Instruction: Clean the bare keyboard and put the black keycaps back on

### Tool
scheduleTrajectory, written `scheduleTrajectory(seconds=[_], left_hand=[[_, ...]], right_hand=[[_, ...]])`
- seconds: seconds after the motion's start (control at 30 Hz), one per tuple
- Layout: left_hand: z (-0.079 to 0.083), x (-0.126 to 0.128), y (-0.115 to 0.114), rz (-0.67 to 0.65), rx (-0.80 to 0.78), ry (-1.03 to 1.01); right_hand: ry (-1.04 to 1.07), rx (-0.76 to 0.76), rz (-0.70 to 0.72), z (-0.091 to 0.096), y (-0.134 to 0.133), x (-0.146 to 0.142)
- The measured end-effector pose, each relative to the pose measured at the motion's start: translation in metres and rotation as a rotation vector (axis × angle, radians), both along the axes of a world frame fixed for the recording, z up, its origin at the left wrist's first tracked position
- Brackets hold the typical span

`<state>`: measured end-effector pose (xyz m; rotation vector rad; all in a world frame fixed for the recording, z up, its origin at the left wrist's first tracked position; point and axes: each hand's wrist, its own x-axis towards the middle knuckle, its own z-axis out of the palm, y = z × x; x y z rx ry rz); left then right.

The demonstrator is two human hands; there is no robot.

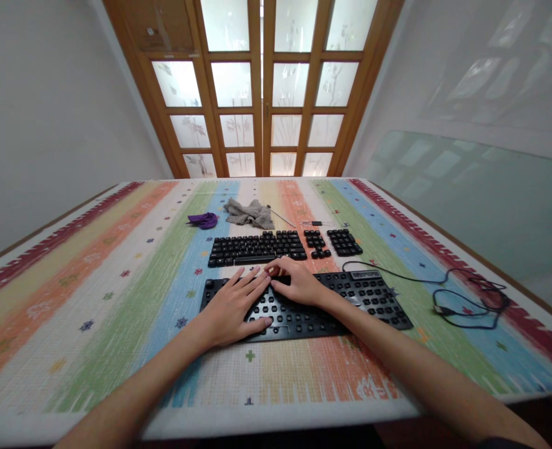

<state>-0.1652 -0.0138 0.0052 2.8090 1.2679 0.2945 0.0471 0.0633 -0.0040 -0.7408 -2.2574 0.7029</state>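
A black keyboard (304, 324) with most of its keycaps off lies in front of me on the tablecloth. A keycap (209, 284) sits at its upper left corner. My left hand (236, 308) rests flat across the keyboard's left part, fingers and thumb spread. Beside its fingertips, over the upper rows, my right hand (294, 280) has its fingers bent and drawn together; whatever may be between them is hidden. Just behind the keyboard, loose black keycaps (257, 244) are laid out in keyboard order, with the number-pad keycaps (344, 242) grouped at the right.
A grey cloth (250, 214) lies at the back, with a purple cloth (203, 220) to its left. Right of them are a thin rod (282, 216) and a small black object (317, 223). The keyboard's cable (472, 315) coils on the striped tablecloth (130, 337) at right.
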Motion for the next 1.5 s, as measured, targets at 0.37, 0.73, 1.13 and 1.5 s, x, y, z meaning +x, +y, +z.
scheduleTrajectory(seconds=[0.37,0.73,1.13,1.5], left_hand=[[-0.001,-0.003,0.004,-0.002,-0.038,-0.041],[0.014,0.013,0.032,0.07,0.119,-0.294],[0.005,0.03,0.049,0.127,-0.055,-0.116],[0.001,0.031,0.049,0.123,-0.003,-0.088]], right_hand=[[0.098,0.027,-0.075,0.003,0.005,0.006],[0.094,0.015,-0.122,-0.001,0.013,0.027],[0.028,0.03,-0.11,-0.001,0.01,0.025],[0.0,0.015,-0.129,0.003,0.027,0.019]])
